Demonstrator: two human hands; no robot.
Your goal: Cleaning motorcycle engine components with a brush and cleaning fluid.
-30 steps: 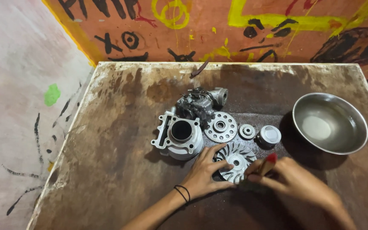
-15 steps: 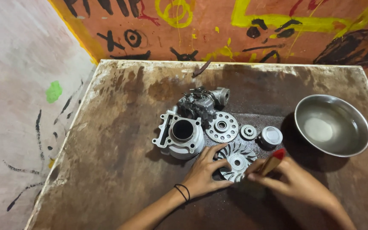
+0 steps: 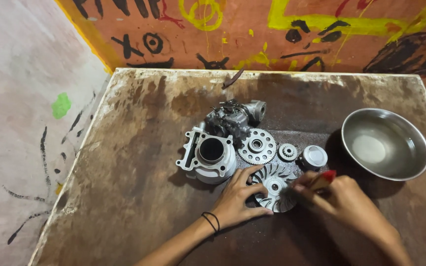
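A round finned metal disc (image 3: 273,185) lies on the stained wooden table (image 3: 139,162). My left hand (image 3: 237,199) rests on the disc's left edge, fingers spread over it, holding it down. My right hand (image 3: 343,202) grips a small brush with a red handle (image 3: 321,180), its bristles touching the disc's right side. Just beyond the disc stand a silver engine cylinder (image 3: 209,155), a toothed gear wheel (image 3: 257,146), a small gear (image 3: 287,151) and a piston (image 3: 314,157).
A dark carburettor-like assembly (image 3: 233,118) sits behind the cylinder. A steel bowl (image 3: 385,143) holding some liquid stands at the right. A small dark scrap (image 3: 233,79) lies near the table's far edge. Painted walls close in behind and to the left.
My right hand with the brush has shifted slightly along the disc's right side. The left hand stays on the disc; the view has moved a little.
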